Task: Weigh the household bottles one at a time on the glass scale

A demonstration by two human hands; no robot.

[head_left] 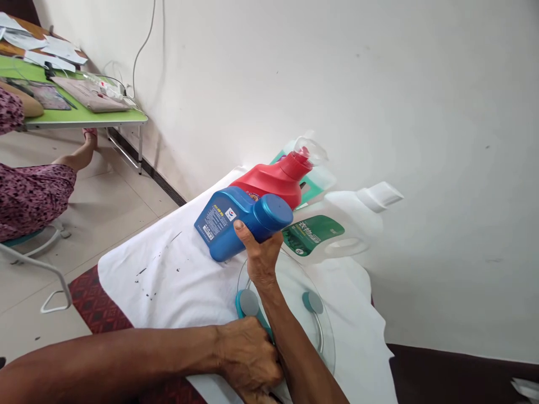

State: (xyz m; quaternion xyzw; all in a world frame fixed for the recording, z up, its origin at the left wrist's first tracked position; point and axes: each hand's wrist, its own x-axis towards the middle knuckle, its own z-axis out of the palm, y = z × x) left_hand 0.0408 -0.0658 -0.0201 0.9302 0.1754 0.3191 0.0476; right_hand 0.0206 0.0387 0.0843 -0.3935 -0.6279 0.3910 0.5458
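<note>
My right hand point(266, 255) is wrapped round the neck of a blue plastic bottle point(225, 224) with a wide blue cap and a printed label, its thumb lying along the near side. The bottle tilts with its cap to the right. My left hand point(248, 356) is closed in a fist beside my right forearm; what is in it is hidden. Under the arms lies a round clear glass disc point(290, 275) with grey and teal round pads, partly covered. Behind the blue bottle are a red bottle point(269, 182) with a clear cap and a white bottle point(345, 219) with a green label.
A teal bottle point(322, 179) stands behind the red one, near the white wall point(357, 84). A white cloth point(168, 275) with dark specks covers the table. At left, a person in a patterned garment point(36, 193) sits by a green table point(101, 116) holding papers.
</note>
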